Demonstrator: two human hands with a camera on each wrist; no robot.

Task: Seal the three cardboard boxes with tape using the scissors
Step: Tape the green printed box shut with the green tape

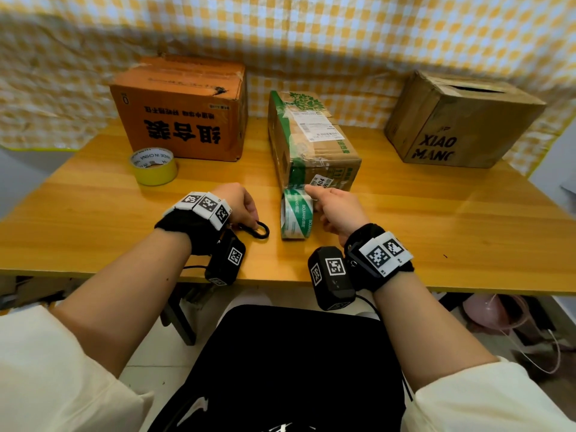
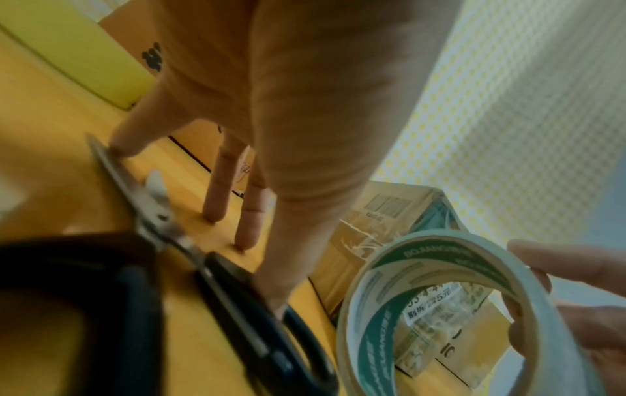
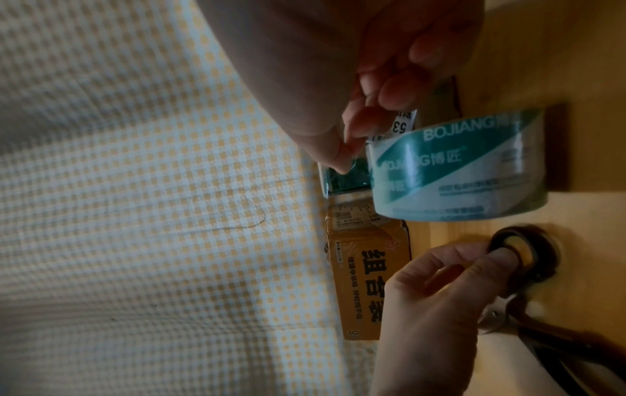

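Cream-sleeved arms (image 1: 124,300) cross the yellow wooden table (image 1: 436,219) before a yellow-checked cloth wall (image 1: 311,32); right hand (image 1: 339,210) holds green-white tape roll (image 1: 294,213) against the green-taped cardboard box (image 1: 311,141), left hand (image 1: 238,204) beside it grips black-handled scissors (image 1: 260,230)

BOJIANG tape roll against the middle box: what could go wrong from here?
The right hand pins the tape end to the middle box; the BOJIANG tape roll, standing on edge, might roll and peel it. A fingertip of the left hand touches the scissors blade and may get nicked.

BOJIANG on green tape (image 1: 294,215), XIAO on brown box (image 1: 461,126)
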